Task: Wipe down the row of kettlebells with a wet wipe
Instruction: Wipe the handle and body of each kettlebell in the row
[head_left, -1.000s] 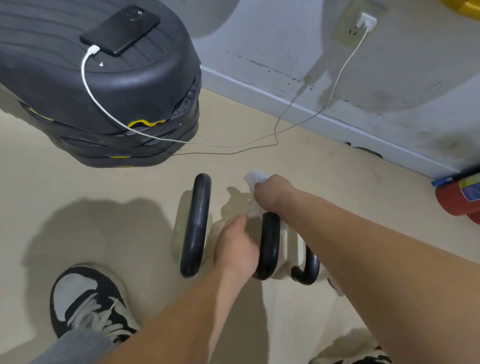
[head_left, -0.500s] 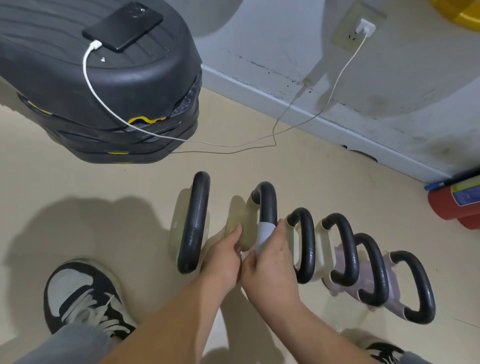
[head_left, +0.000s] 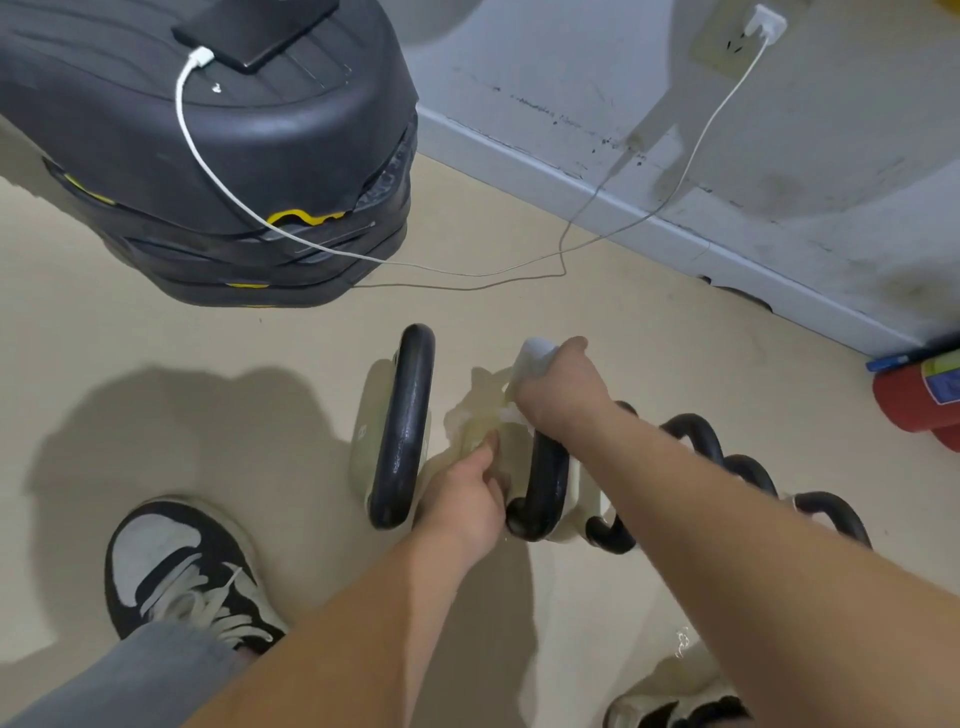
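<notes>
Down at the centre of the frame, on the floor, the right hand is pressing a wet wipe, fingers closed around it, onto the far end of the second kettlebell, while the left hand is steadying its pale body, fingers curled on it. Wiping looks mid-stroke on this handle; next, I judge, the wipe needs drawing along it, then on to the bells at lower right.

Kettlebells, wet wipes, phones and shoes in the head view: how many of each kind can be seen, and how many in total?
Kettlebells: 6 (several partly hidden behind the forearm)
Wet wipes: 1 (held in the right hand)
Phones: 1
Shoes: 2
Total: 10
</notes>
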